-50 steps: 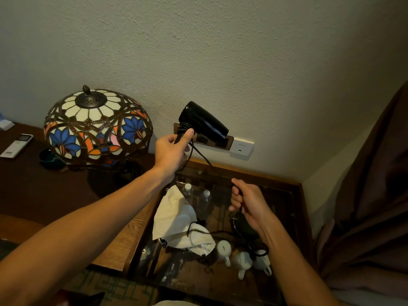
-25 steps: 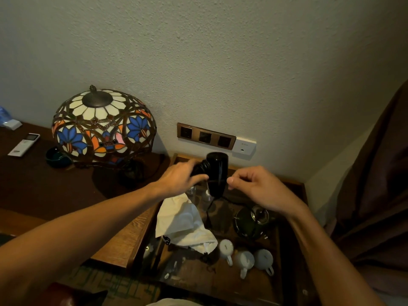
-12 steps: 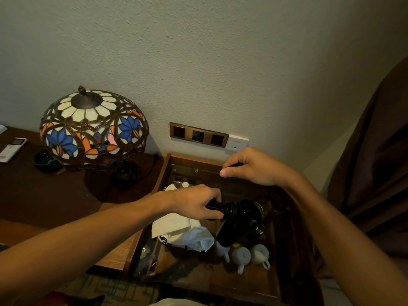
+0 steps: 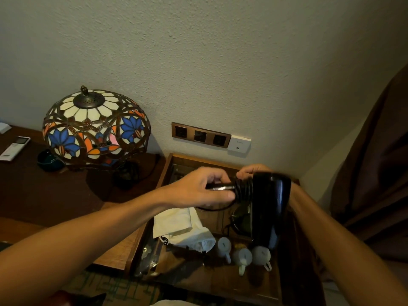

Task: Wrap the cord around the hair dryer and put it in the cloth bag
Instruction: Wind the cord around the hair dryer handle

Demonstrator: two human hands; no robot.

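Between both hands [image 4: 199, 188], the hair dryer [image 4: 266, 202].

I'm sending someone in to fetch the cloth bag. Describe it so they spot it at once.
Start at the stained-glass dome lamp on the dark wooden desk; right of it stands a lower glass-topped wooden table. On the glass, near its left edge, lies the crumpled cream cloth bag. It is the only soft, pale fabric there; the small white cups beside it are hard.

hair dryer [image 4: 268, 202]: glossy black plastic. cloth bag [image 4: 183, 228]: matt cream fabric, creased. lamp shade [image 4: 95, 127]: stained glass. desk [image 4: 44, 195]: dark wood. wall [image 4: 220, 62]: rough plaster.
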